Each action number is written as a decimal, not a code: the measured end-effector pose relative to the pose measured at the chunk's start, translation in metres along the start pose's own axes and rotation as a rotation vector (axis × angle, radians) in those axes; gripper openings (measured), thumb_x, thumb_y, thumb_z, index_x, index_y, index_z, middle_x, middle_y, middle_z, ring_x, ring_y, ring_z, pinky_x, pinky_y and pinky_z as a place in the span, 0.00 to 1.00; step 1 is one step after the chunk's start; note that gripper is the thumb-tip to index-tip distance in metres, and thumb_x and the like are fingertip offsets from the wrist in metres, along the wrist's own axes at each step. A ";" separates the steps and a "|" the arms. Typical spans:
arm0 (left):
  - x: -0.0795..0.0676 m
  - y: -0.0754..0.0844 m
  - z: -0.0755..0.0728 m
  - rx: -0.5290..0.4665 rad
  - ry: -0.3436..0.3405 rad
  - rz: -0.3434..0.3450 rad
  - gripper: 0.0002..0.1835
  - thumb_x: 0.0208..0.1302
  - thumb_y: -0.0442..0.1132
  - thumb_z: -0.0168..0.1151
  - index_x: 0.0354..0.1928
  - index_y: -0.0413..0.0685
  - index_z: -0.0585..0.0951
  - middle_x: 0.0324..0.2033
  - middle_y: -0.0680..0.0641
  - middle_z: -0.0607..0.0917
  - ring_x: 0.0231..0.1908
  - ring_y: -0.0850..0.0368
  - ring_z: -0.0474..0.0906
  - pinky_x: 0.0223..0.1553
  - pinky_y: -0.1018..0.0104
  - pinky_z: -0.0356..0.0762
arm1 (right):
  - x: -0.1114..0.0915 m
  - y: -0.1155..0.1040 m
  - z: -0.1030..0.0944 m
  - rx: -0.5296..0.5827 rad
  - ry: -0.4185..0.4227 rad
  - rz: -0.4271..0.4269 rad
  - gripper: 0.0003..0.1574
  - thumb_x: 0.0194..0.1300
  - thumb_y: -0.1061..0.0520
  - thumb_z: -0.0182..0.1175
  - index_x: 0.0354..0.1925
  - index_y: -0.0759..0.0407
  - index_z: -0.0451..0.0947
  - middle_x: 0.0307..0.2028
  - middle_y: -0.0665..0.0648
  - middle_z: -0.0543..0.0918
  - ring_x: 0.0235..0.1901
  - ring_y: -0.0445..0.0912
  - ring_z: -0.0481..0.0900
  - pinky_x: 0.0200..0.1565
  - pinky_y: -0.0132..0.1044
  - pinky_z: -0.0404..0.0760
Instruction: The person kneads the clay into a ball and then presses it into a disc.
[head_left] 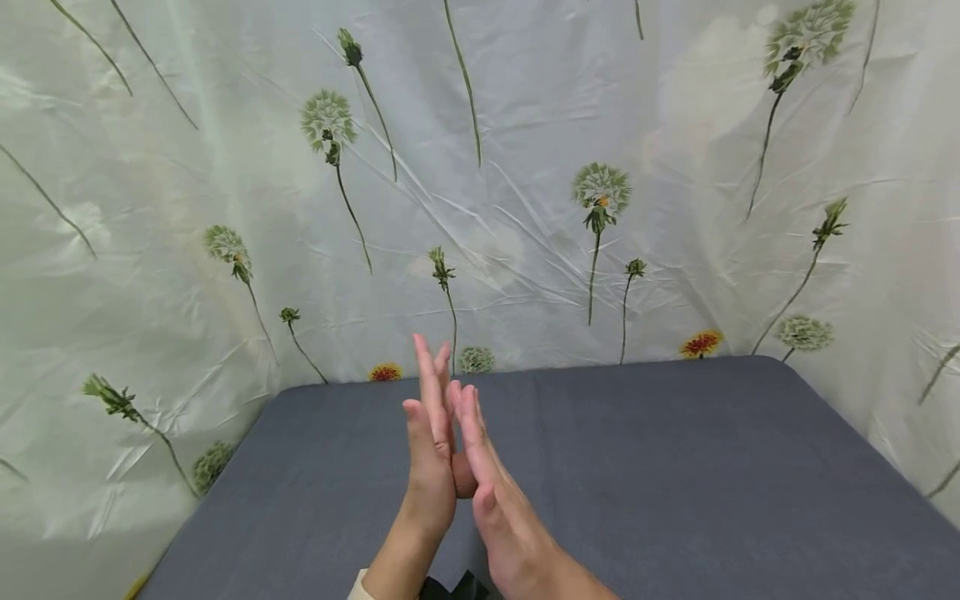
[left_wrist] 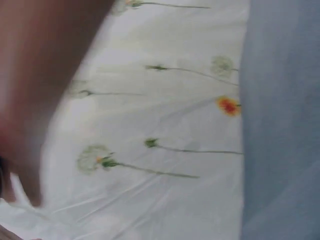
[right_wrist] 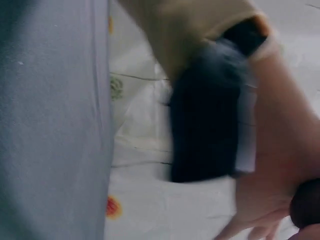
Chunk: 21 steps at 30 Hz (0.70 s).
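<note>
In the head view a small brown ball, likely of clay or dough, sits between my two upright palms. The left hand presses it from the left, with straight fingers pointing up. From the other side my right hand leans against it, its fingers also straight and its fingertips close to the left fingers. The right wrist view shows the ball dark at the right edge, against the left palm. Motion blurs the hand in the left wrist view.
A table with a dark grey-blue cloth spreads under the hands. Behind and beside it hangs a pale curtain printed with dandelions. A dark wrist device and a beige sleeve are on the left arm.
</note>
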<state>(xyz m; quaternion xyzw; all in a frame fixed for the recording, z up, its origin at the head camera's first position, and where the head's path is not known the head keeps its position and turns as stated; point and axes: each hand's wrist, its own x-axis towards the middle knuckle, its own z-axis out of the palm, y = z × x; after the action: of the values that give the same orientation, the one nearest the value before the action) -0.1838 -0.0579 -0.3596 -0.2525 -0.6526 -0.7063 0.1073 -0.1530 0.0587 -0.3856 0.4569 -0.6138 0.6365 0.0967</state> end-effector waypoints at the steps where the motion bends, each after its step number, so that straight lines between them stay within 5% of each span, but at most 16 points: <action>1: -0.001 -0.005 0.003 0.007 -0.018 -0.002 0.40 0.77 0.78 0.13 0.84 0.80 0.25 0.88 0.52 0.36 0.87 0.43 0.30 0.80 0.25 0.35 | 0.000 -0.002 -0.003 -0.002 0.018 -0.013 0.43 0.88 0.35 0.16 0.87 0.51 0.22 0.88 0.57 0.32 0.87 0.52 0.23 0.84 0.40 0.32; 3: -0.005 -0.014 0.011 0.031 -0.061 0.002 0.38 0.79 0.74 0.13 0.85 0.76 0.26 0.88 0.52 0.36 0.87 0.42 0.31 0.79 0.24 0.32 | 0.002 -0.007 -0.012 0.004 0.059 -0.020 0.42 0.88 0.36 0.17 0.87 0.49 0.23 0.89 0.56 0.34 0.87 0.53 0.26 0.81 0.30 0.35; 6: -0.013 -0.021 0.026 0.080 -0.130 0.036 0.34 0.85 0.65 0.12 0.85 0.71 0.26 0.88 0.52 0.37 0.87 0.43 0.34 0.77 0.21 0.31 | 0.004 -0.011 -0.028 -0.001 0.122 0.020 0.41 0.88 0.34 0.16 0.88 0.45 0.24 0.89 0.51 0.36 0.87 0.52 0.29 0.80 0.28 0.42; 9: -0.021 -0.019 0.037 0.140 -0.172 0.078 0.33 0.86 0.60 0.10 0.86 0.68 0.26 0.88 0.54 0.37 0.87 0.48 0.32 0.75 0.19 0.29 | 0.004 -0.009 -0.043 0.006 0.178 0.105 0.41 0.86 0.31 0.15 0.88 0.38 0.25 0.89 0.47 0.37 0.87 0.53 0.30 0.84 0.45 0.38; 13: -0.024 -0.005 0.037 0.137 -0.175 0.121 0.35 0.83 0.66 0.10 0.86 0.70 0.26 0.88 0.56 0.35 0.87 0.53 0.25 0.73 0.18 0.24 | 0.004 0.002 -0.044 0.062 0.179 0.184 0.41 0.85 0.30 0.14 0.87 0.36 0.24 0.88 0.49 0.35 0.87 0.58 0.28 0.76 0.76 0.28; 15: -0.020 0.002 0.030 0.115 -0.142 0.138 0.38 0.81 0.71 0.11 0.85 0.72 0.25 0.88 0.55 0.35 0.86 0.52 0.23 0.72 0.18 0.21 | 0.003 0.008 -0.035 0.073 0.141 0.193 0.40 0.86 0.33 0.14 0.87 0.39 0.22 0.88 0.50 0.33 0.87 0.58 0.27 0.75 0.77 0.26; 18: -0.011 0.008 0.015 0.094 -0.062 0.131 0.41 0.78 0.77 0.14 0.85 0.74 0.25 0.88 0.55 0.36 0.86 0.49 0.22 0.74 0.20 0.21 | -0.001 0.016 -0.016 0.091 0.065 0.189 0.38 0.88 0.37 0.14 0.87 0.40 0.21 0.88 0.49 0.31 0.87 0.52 0.26 0.78 0.71 0.27; 21: -0.002 0.006 0.003 0.060 0.004 0.092 0.43 0.76 0.79 0.16 0.84 0.76 0.24 0.88 0.54 0.36 0.87 0.46 0.24 0.79 0.24 0.27 | -0.004 0.018 -0.001 0.078 0.015 0.123 0.38 0.89 0.40 0.16 0.87 0.44 0.20 0.88 0.52 0.30 0.87 0.48 0.25 0.84 0.47 0.30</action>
<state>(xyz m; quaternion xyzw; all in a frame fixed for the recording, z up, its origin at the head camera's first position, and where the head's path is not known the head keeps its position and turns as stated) -0.1784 -0.0562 -0.3553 -0.2774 -0.6609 -0.6814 0.1486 -0.1636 0.0575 -0.4005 0.4171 -0.6147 0.6680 0.0442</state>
